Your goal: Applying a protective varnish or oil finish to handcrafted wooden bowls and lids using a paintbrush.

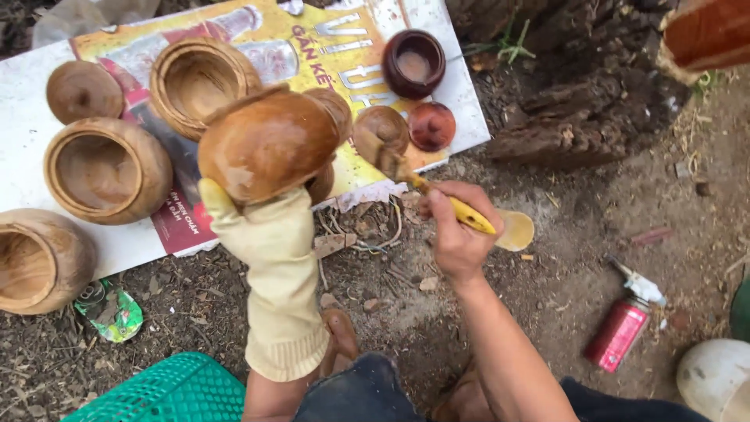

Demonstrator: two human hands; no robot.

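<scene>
L hand [262, 234]: wearing a cream glove, fingers inside/under the jar [269, 144], holding it up off the board; exact finger grip hidden, but glove is bearing the jar.
Jar: glossy brown wood, round, tilting w/ its bottom facing the camera, hanging over the board's [23, 133] near edge.
R hand [457, 234]: bare, fingers closing tight round the yellow handle of the brush [426, 187].
Brush: bristles pointing up-left, tip sitting just beside the jar's right side, over a small lid [380, 133]; touching or not, can't tell.
Board: white w/ printed poster, lying on dirt.
On board: 2 open raw jars [105, 168] [199, 78], flat lid [82, 90], dark cup [414, 62], red-brown lid [432, 125].
Off board, left: another open jar [39, 262].
Ground right: red can [621, 328].
Bottom left: green basket [168, 391].
</scene>
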